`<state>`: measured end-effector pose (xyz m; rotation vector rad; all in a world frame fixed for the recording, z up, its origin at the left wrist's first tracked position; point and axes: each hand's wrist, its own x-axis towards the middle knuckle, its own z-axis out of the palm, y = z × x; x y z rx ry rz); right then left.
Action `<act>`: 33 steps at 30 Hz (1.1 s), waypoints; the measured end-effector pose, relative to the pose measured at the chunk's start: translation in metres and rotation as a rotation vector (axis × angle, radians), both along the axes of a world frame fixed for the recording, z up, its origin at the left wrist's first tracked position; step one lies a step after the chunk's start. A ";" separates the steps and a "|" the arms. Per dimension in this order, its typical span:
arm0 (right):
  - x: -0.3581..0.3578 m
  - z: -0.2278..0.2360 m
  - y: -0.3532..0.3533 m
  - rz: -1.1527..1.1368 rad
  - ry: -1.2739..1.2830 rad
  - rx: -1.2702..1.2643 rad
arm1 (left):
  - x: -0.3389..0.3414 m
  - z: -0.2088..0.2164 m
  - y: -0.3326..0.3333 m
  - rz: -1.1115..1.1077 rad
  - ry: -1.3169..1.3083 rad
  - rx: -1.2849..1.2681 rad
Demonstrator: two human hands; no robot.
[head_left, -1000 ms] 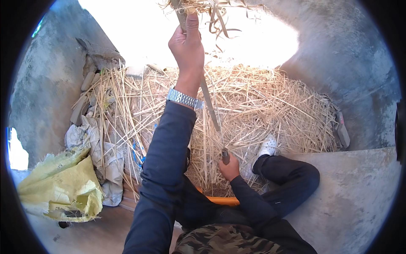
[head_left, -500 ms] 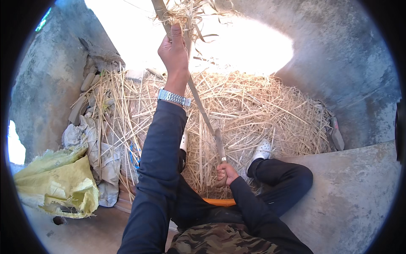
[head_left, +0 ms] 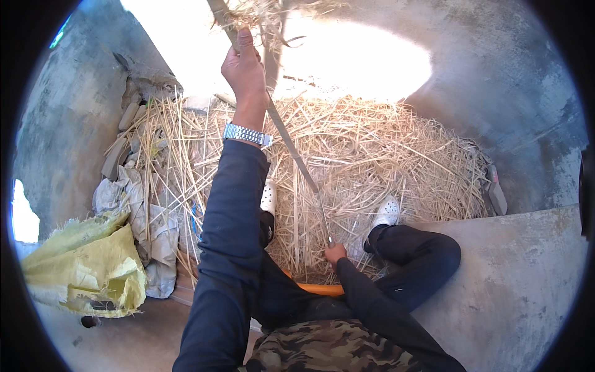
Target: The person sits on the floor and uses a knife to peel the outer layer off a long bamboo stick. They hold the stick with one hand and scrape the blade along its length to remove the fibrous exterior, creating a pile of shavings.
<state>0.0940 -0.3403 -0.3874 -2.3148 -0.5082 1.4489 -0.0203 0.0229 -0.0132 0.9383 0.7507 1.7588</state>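
Note:
My left hand (head_left: pixel 245 67) is raised at the top and closed around a long, flat bamboo strip (head_left: pixel 291 147), thumb pointing up. Frayed, curly shavings (head_left: pixel 254 15) cling to the strip just beyond that hand. The strip slants down toward my right hand (head_left: pixel 335 253), which is closed on the handle of a knife, low between my legs. The knife's thin blade (head_left: pixel 323 217) appears nearly edge-on and meets the strip's lower end; whether it cuts in I cannot tell. Most of the handle is hidden by my fingers.
Straw and shavings (head_left: pixel 396 161) cover the floor around my white clogs (head_left: pixel 387 212). A torn yellow sack (head_left: pixel 93 266) lies at left. Concrete walls (head_left: pixel 520 80) stand on both sides, with a low ledge (head_left: pixel 496 266) at right. Something orange (head_left: pixel 321 289) shows between my legs.
My left hand has shifted slightly left and up with the bamboo strip. The knife in my right hand has turned, so its blade looks thinner. More of the left clog shows.

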 end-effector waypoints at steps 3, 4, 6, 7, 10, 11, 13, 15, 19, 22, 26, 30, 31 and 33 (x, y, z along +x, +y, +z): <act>0.009 0.019 0.005 -0.069 0.312 -0.015 | -0.009 0.002 0.001 0.059 0.040 -0.030; 0.009 0.023 0.006 -0.190 0.554 -0.021 | -0.012 0.005 -0.002 0.048 0.035 -0.028; 0.012 0.031 0.023 -0.437 1.025 -0.021 | -0.017 0.020 -0.010 -0.028 0.021 -0.034; 0.012 0.047 0.026 -0.454 1.067 -0.014 | -0.019 0.029 -0.015 -0.069 0.018 -0.036; 0.014 0.088 0.027 -0.462 1.032 0.016 | -0.024 0.062 -0.042 -0.160 0.086 -0.014; 0.013 0.095 0.024 -0.468 1.022 0.052 | -0.025 0.058 -0.039 -0.293 0.028 0.064; 0.008 0.110 0.016 -0.465 1.003 0.122 | -0.031 0.040 -0.032 -0.456 -0.055 0.201; 0.003 0.134 0.012 -0.394 0.911 0.203 | -0.028 0.019 -0.025 -0.436 -0.074 0.295; -0.005 0.181 0.003 -0.278 0.725 0.382 | -0.002 0.005 -0.027 -0.234 -0.148 -0.025; -0.019 0.218 0.012 -0.187 0.563 0.563 | -0.005 -0.013 -0.008 -0.342 -0.273 -0.015; -0.034 0.242 0.048 -0.006 0.250 0.931 | 0.003 -0.030 -0.014 -0.292 -0.191 0.055; -0.056 0.186 0.065 0.077 -0.079 1.043 | 0.007 -0.030 -0.028 -0.216 -0.112 0.093; -0.055 0.138 0.057 0.081 0.076 0.527 | 0.015 -0.026 -0.028 -0.203 -0.097 0.101; -0.042 0.134 0.053 0.187 -0.053 0.548 | 0.013 -0.020 -0.022 -0.126 -0.053 0.157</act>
